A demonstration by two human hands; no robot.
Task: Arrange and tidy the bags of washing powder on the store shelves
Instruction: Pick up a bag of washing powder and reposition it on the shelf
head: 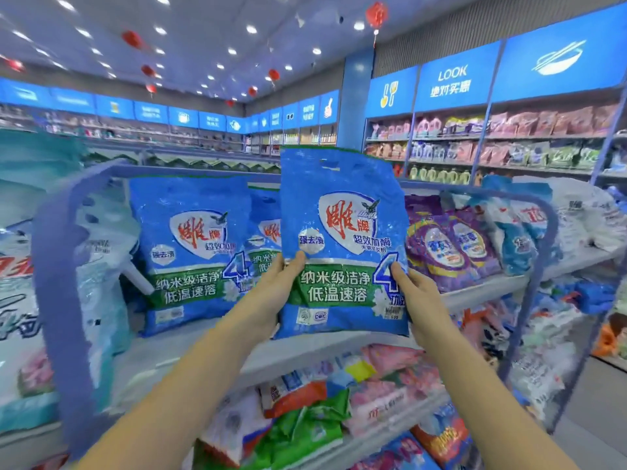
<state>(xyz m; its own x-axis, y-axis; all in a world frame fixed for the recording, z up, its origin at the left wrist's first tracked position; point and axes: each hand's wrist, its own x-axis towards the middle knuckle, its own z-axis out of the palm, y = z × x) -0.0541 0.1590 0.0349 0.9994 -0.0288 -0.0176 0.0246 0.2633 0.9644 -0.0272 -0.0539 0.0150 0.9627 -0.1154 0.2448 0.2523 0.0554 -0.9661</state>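
Both hands (pixel 271 290) (pixel 420 300) grip bag (pixel 342 215) btwn them.

Centre frame, the held bag (pixel 342 212) is bright blue with a green band, white shield and red characters. Purple bags (pixel 441 249) sit right; red lanterns (pixel 376 13) hang above.

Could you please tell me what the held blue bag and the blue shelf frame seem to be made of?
Blue bag: likely glossy printed plastic film, given its glare, crinkles and punched handle slot. Shelf frame: probably blue-painted metal tube, smooth with rounded corners, though blur leaves doubt.
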